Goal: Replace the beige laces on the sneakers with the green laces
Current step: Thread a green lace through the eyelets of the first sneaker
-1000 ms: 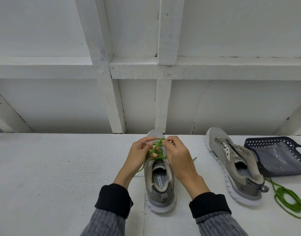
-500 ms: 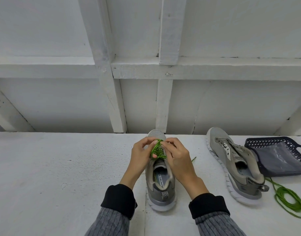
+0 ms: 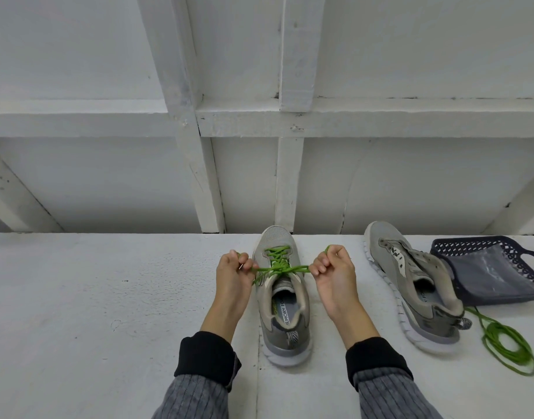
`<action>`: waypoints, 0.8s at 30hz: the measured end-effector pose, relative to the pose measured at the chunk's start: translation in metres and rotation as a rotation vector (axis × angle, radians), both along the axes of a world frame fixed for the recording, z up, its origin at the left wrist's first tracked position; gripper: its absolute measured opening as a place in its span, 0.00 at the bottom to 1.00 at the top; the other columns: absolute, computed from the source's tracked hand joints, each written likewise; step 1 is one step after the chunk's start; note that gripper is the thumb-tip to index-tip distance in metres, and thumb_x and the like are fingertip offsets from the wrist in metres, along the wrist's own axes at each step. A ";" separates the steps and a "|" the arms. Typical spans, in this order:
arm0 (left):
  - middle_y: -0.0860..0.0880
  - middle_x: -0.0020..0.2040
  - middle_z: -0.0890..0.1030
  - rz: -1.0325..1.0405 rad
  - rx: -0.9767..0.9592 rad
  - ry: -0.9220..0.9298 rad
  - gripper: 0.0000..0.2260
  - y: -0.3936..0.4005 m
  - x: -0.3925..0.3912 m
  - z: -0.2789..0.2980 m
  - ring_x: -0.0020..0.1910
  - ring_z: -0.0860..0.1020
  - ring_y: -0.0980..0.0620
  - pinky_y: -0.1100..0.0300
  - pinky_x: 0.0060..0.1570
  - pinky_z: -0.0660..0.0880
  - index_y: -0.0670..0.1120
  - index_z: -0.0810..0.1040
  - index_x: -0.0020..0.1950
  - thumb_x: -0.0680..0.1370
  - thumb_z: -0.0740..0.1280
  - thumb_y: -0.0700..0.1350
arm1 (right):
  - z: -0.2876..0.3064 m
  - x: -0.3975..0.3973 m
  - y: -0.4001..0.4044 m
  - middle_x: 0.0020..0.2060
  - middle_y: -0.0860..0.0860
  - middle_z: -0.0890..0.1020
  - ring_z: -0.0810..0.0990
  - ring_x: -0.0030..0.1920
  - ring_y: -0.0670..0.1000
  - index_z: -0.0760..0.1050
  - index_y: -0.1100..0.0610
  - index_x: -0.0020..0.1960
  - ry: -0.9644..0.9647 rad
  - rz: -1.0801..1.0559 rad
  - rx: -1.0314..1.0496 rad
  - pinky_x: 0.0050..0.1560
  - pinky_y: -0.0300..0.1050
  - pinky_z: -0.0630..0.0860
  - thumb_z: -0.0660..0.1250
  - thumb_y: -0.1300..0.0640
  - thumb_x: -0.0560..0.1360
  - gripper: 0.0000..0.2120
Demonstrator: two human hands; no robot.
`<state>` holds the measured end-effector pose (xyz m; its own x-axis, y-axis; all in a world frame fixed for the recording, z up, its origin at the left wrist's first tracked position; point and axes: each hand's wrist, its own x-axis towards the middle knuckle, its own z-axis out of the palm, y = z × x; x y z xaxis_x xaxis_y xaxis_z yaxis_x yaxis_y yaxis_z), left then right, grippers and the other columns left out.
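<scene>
Dark blue perforated plastic basket (image 3: 483,252) is lying at far right, its contents too dim to identify; loose coiled green lace (image 3: 507,343) is lying just in front of it, beside the unlaced grey sneaker (image 3: 410,285). Left hand (image 3: 234,275) and right hand (image 3: 332,272) are each gripping an end of the green lace (image 3: 276,264) threaded through the centre grey mesh sneaker (image 3: 285,303), on the white table (image 3: 93,297).

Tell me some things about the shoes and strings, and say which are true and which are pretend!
1. Both hands, left hand and right hand, pull the green lace sideways. True.
2. The middle sneaker has beige laces. False: its laces are green.
3. The right sneaker has no lace. True.
4. The spare green lace lies inside the basket. False: it lies coiled on the table.
</scene>
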<state>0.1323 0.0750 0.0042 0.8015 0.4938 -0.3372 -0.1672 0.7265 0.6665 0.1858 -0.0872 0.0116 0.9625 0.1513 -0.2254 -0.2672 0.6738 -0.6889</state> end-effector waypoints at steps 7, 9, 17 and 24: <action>0.50 0.33 0.61 -0.035 0.097 0.086 0.16 0.008 0.002 -0.004 0.29 0.60 0.54 0.63 0.28 0.62 0.46 0.59 0.37 0.85 0.49 0.37 | -0.003 0.004 -0.006 0.29 0.50 0.62 0.60 0.27 0.47 0.63 0.57 0.37 -0.057 0.038 -0.156 0.27 0.38 0.60 0.52 0.66 0.82 0.16; 0.50 0.33 0.62 -0.047 0.138 0.093 0.16 0.006 0.001 -0.006 0.29 0.60 0.54 0.64 0.27 0.63 0.46 0.60 0.38 0.85 0.50 0.38 | -0.006 0.003 -0.008 0.29 0.50 0.63 0.60 0.27 0.47 0.63 0.57 0.37 -0.064 0.037 -0.176 0.27 0.38 0.61 0.52 0.67 0.82 0.15; 0.48 0.33 0.73 -0.157 0.757 0.116 0.02 -0.006 -0.015 0.006 0.28 0.71 0.56 0.62 0.32 0.72 0.44 0.69 0.50 0.83 0.61 0.41 | -0.006 -0.005 -0.024 0.33 0.55 0.78 0.79 0.34 0.51 0.71 0.63 0.43 -0.251 0.031 -0.553 0.44 0.45 0.80 0.59 0.65 0.81 0.08; 0.55 0.53 0.76 -0.242 1.484 0.067 0.03 -0.044 -0.045 0.013 0.55 0.72 0.59 0.71 0.55 0.68 0.50 0.78 0.50 0.81 0.64 0.44 | 0.006 -0.029 -0.064 0.49 0.45 0.81 0.77 0.51 0.43 0.79 0.55 0.54 -0.573 -0.058 -1.167 0.54 0.31 0.70 0.64 0.62 0.78 0.08</action>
